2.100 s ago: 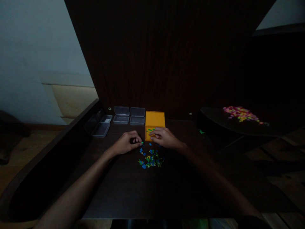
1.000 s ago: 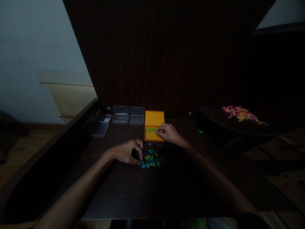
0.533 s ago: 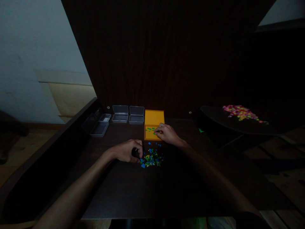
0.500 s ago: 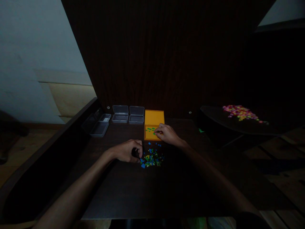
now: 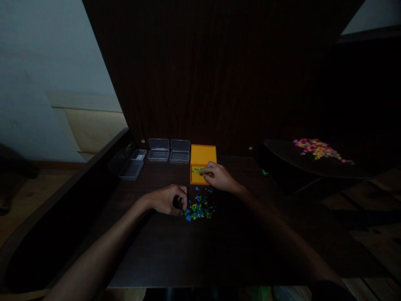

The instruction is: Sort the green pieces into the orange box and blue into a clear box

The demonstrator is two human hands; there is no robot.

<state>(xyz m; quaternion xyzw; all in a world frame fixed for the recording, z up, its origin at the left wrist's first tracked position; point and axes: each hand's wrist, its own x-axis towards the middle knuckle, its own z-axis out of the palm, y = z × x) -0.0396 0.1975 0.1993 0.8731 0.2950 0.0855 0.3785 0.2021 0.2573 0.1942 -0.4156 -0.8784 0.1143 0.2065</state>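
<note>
My left hand (image 5: 169,200) rests on the dark table at the left edge of a loose pile of small toy bricks (image 5: 200,209), mostly blue, green and yellow. Its fingers curl toward the thumb, and whatever lies between the tips is too small and dark to make out. Over the front tray of an open yellow box (image 5: 203,154) is my right hand (image 5: 217,175), fingers pinched together and pointing left. Several green bricks (image 5: 196,169) lie in that tray beside the fingertips. Anything in the pinch is hidden.
Two open clear plastic boxes (image 5: 158,155) stand left of the yellow box. Another clear box (image 5: 131,169) lies by the raised left side panel (image 5: 94,184). At the right, a dark rounded surface (image 5: 282,156) carries a heap of pink and yellow pieces (image 5: 318,149).
My right hand has shifted slightly left within the yellow box, its fingertips now closer to the green bricks. My left hand has hardly moved.
</note>
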